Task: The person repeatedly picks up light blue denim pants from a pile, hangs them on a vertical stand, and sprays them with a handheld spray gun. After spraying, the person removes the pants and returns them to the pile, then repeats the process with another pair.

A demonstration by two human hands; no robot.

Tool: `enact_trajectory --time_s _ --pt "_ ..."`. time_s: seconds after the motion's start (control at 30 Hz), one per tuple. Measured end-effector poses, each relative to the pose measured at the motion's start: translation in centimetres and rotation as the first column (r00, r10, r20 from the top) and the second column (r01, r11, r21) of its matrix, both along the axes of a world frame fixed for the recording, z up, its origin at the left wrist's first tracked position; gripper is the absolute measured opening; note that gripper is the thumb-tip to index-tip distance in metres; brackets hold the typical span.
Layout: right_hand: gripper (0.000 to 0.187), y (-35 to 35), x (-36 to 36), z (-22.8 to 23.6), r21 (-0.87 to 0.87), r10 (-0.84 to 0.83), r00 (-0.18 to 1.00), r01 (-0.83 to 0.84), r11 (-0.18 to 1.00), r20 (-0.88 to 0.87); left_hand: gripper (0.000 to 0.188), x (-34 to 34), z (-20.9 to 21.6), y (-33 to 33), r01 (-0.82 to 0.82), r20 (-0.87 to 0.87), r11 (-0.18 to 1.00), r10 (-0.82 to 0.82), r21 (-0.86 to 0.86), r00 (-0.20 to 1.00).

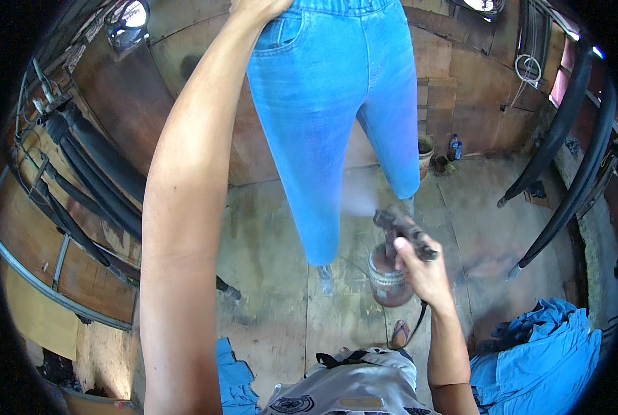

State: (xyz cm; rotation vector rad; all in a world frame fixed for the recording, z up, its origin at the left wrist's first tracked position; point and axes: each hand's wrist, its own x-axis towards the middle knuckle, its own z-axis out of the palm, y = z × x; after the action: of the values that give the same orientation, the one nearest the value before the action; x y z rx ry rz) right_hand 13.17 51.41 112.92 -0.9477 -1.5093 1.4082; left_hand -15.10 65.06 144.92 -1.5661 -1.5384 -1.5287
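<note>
Right hand (423,273) in a clenched grip on the spray gun (402,228), cup (387,280) hanging at seven o'clock, nozzle facing the blue jeans (323,117) at eleven o'clock, whose waistband the left hand (257,8) grasps at twelve o'clock, fingers partly out of view.

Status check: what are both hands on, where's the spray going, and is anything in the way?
Left hand grips jeans at the waistband. Right hand holds spray gun; mist drifts at the right leg. Nothing between nozzle and jeans.
</note>
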Motion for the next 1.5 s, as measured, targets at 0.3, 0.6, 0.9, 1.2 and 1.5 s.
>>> enact_trajectory --time_s 0.3,0.6,0.9,1.2,1.5 --pt "0.053 -1.8 -2.5 0.7 0.089 -0.090 0.996 0.088 0.992 0.027 0.139 2.9 -0.7 0.0 -0.201 0.099 0.976 0.210 -0.088 0.973" --pt "0.057 -4.1 -1.2 4.4 0.192 -0.163 0.977 0.188 0.963 -0.138 0.129 5.6 -1.6 1.1 -0.359 0.149 0.933 0.356 -0.007 0.923" --pt "0.047 -0.6 -0.1 -9.3 -0.125 0.078 0.815 -0.007 0.992 0.573 0.133 2.3 -1.0 0.8 -0.218 0.035 0.976 0.217 0.021 0.975" --pt "0.044 -0.5 4.9 -9.2 -0.055 -0.073 0.931 0.099 0.994 0.358 0.160 -8.0 0.5 1.0 0.207 0.056 0.978 -0.205 -0.023 0.977" --pt "0.043 2.0 10.3 -4.0 0.004 -0.158 0.960 0.161 0.987 0.230 0.086 0.7 -0.8 -0.2 -0.135 -0.143 0.961 0.173 0.241 0.974"
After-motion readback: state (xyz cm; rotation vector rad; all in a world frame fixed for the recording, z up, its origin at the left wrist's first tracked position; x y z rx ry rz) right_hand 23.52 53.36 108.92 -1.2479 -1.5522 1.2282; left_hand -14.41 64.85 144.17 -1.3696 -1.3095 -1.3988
